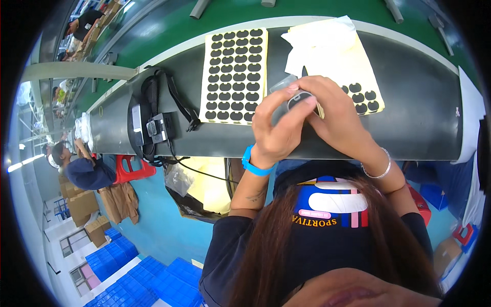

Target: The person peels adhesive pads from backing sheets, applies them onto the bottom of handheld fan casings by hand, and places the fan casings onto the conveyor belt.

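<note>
Both my hands meet over the near middle of the dark work surface, around a small clear plastic piece (282, 83) with a dark, pale-rimmed oval (298, 99) on it. My left hand (276, 123) is closed on it, thumb and fingers pinching its near side. My right hand (340, 115) curls round the other side with bent fingers. A thin dark pointed tip (305, 70) sticks up beside the right fingers; its kind is hidden. Left of the hands lies a yellowish sheet of black stickers (235, 77). Behind the right hand lies a partly used sticker sheet (365, 77).
White crumpled backing paper (325, 38) covers the far part of the used sheet. A black strap (178, 94) and a small black device (161, 128) lie at the left, their cable hanging over the edge. Below stands a bin with yellow paper (212, 179). Another person (84, 173) sits far left.
</note>
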A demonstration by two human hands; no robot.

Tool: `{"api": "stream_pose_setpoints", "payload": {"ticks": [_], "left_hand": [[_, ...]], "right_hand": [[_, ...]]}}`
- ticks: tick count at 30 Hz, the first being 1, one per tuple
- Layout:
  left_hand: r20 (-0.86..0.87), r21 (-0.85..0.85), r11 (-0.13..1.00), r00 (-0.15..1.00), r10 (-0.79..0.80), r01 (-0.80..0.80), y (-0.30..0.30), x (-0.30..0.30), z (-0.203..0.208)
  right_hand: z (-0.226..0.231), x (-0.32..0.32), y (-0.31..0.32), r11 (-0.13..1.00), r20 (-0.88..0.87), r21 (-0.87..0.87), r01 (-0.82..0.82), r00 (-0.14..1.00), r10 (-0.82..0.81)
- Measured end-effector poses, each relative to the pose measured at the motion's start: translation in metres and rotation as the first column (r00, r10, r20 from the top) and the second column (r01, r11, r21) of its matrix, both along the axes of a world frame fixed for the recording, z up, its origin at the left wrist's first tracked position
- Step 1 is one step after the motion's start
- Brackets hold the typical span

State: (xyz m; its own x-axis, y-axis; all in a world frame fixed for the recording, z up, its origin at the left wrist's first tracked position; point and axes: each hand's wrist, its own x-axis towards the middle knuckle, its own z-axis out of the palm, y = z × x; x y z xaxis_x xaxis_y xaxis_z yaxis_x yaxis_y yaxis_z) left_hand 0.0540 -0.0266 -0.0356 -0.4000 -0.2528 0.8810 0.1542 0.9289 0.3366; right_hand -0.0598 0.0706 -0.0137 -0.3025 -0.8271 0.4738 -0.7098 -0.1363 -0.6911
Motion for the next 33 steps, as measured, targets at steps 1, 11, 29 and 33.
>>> {"api": "stream_pose_setpoints", "payload": {"ticks": [1, 11, 29, 33], "left_hand": [[-0.007, 0.022, 0.999, 0.999, 0.045, -0.045, -0.001, -0.003, 0.002], [0.036, 0.229, 0.967, 0.992, -0.125, 0.113, -0.013, 0.002, 0.011], [0.453, 0.098, 0.990, 0.890, 0.048, -0.103, -0.171, -0.060, -0.010], [0.688, -0.087, 0.937, 0.660, 0.302, -0.338, -0.225, -0.132, -0.034]], "right_hand": [[-0.001, -0.002, -0.003, 0.999, -0.068, -0.031, 0.020, 0.997, -0.022], [0.025, -0.044, -0.031, 0.999, -0.013, -0.011, -0.043, 0.999, 0.042], [-0.033, -0.243, -0.109, 0.905, -0.664, 0.178, 0.386, 0.726, -0.179], [-0.036, -0.220, -0.071, 0.950, -0.439, -0.051, 0.310, 0.847, -0.300]]}}
